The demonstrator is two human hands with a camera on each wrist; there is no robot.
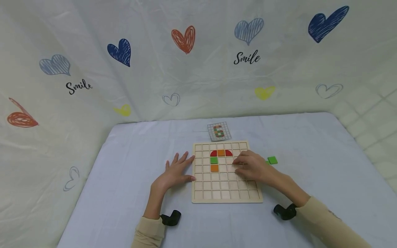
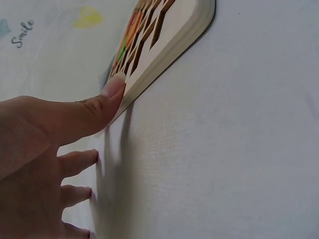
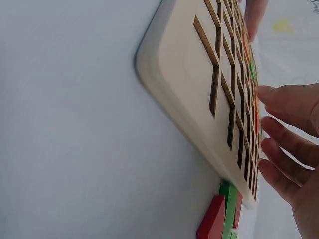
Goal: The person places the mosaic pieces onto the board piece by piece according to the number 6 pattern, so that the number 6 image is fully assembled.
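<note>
Gridded board (image 1: pixel 224 194), left grip (image 1: pixel 176 173) touching, right grip (image 1: pixel 250 166) above

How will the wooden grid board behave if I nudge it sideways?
The wooden grid board is probably stiff, as its edge looks thick and straight. Lying flat on the white tabletop, it would likely slide rather than tip or roll. The coloured tiles sit in its cells, so they should travel along, though tilting might spill them.
</note>
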